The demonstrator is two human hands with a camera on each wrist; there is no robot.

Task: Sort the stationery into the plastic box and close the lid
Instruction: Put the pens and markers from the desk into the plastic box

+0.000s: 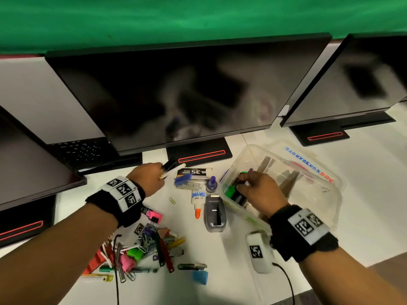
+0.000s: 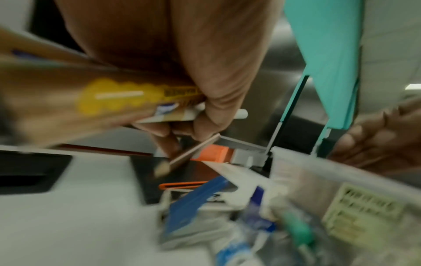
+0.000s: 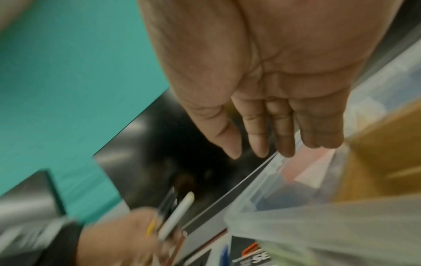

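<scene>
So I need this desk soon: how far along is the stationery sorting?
Partly done. The plastic box holds a few items, lid off. The left hand grips pens; the right hand is open over the box. The pile, glue bottle and staple box remain.

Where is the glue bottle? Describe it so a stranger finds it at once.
Start at the plastic box on the right of the table. Just left of it stands a grey tape dispenser. The glue bottle lies beside that: white, blue lettering, the only orange cap.
</scene>
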